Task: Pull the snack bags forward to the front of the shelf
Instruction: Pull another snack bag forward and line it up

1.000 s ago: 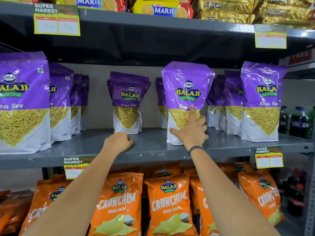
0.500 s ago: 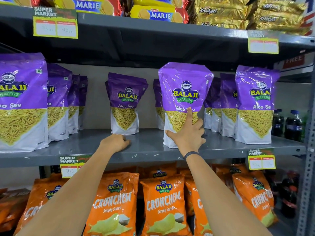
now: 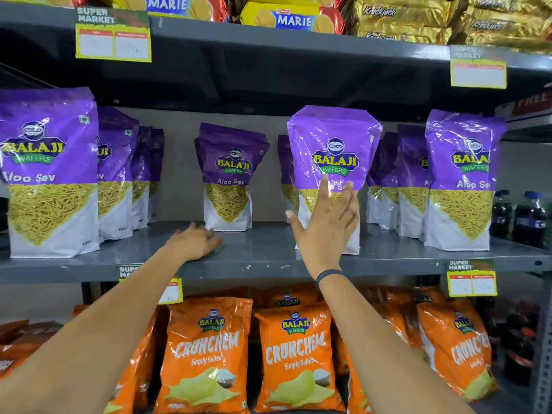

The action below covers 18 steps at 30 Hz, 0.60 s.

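The right hand [image 3: 325, 222] is spread open with the fingers fanned, right in front of the lower half of a purple Aloo Sev bag [image 3: 333, 153] that stands upright near the front edge of the grey shelf [image 3: 263, 252]. Its grip holds nothing; whether the palm touches the film I cannot tell. That bag looks placed already, roughly level with the front bags at 9 o'clock [image 3: 47, 171] and 3 o'clock [image 3: 461, 180] of it.

The left hand [image 3: 195, 240] rests palm down on the shelf, loosely curled and empty, fingers pointing toward the set-back bag [image 3: 228, 177] at 12 o'clock of it, close to that bag's white base. That one stands well back by the rear wall, so it seems the next to come forward.

To do this well, I would take the set-back bag low, at the white base or around its sides, not at the puffy top: these pouches are light and top-heavy and will tip if dragged from above. Slide it straight toward 6 o'clock along the metal, keep it upright with the label facing out, and stop when its base lines up with the neighbours, not past the lip. More bags [image 3: 286, 171] wait behind the placed one, at its 10 o'clock, and in the rows either side.
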### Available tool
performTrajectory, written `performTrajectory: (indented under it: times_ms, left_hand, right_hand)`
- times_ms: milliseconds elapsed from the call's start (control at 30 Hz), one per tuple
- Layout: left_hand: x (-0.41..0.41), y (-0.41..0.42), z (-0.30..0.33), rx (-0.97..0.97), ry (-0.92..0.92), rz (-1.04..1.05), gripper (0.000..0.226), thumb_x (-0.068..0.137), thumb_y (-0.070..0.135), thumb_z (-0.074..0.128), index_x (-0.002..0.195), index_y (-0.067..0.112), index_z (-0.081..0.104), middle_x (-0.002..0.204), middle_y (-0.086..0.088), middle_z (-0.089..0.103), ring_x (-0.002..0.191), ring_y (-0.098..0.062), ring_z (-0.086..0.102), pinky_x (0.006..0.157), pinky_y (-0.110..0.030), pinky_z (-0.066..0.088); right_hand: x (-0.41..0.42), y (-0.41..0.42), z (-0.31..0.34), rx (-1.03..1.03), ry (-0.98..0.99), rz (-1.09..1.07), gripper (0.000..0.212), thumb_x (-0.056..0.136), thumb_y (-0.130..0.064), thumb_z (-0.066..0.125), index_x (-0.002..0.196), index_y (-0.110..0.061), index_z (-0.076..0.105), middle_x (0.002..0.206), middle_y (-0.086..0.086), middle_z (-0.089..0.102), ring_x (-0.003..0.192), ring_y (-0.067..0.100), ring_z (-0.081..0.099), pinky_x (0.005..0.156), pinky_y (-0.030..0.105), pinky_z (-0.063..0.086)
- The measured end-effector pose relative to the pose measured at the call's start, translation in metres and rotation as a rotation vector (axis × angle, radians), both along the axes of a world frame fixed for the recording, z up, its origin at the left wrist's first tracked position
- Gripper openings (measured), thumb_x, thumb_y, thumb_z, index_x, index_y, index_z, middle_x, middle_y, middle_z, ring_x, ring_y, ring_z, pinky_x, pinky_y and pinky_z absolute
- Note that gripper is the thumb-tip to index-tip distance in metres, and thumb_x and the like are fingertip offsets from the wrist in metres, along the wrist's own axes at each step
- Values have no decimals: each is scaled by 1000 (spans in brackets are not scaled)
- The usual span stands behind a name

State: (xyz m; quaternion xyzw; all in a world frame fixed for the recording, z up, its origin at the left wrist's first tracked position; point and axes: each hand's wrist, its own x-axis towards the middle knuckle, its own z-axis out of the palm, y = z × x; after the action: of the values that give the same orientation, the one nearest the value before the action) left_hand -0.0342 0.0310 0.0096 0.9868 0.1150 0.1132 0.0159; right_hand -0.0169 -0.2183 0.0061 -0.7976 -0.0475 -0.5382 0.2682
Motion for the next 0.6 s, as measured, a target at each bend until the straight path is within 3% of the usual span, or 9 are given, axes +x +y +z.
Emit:
performTrajectory:
  times_ms: [67,233,400,500,600]
  left_hand:
    - [-6,23,4,47,-18,24,59,100,47,23,152,21,29,163,-5,22,151,-25,12,122,-51,17]
    - [-19,76,7,66,-52,-5,61,100,48,26,150,14,32,160,-9,29,149,-26,18,120,-47,23]
    - [-18,109,-1,85,-19,-13,61,101,43,27,152,9,27,161,-14,24,150,-28,17,122,-44,19]
    - [-14,109,-8,-17,24,-35,60,102,42,27,153,11,24,163,-13,18,152,-29,11,124,-42,13]
    - [-10,111,-10,-65,52,-63,54,102,38,25,151,16,32,162,-12,22,150,-30,16,122,-42,19]
  right_hand:
    - [-2,23,6,-36,-137,7,77,86,-52,60,149,-20,29,153,27,24,141,43,23,110,56,28]
    - [4,98,23,-126,-224,166,67,90,-37,58,149,-21,30,155,24,22,143,39,22,113,51,27]
    - [29,163,40,-93,-3,298,74,89,-39,60,151,-24,22,156,20,16,144,38,14,111,54,30]
    - [50,188,45,-61,173,319,82,87,-44,62,152,-25,16,155,21,14,142,40,15,109,55,30]
    - [69,200,49,17,327,352,94,81,-49,68,153,-25,10,153,24,15,139,43,20,107,54,33]
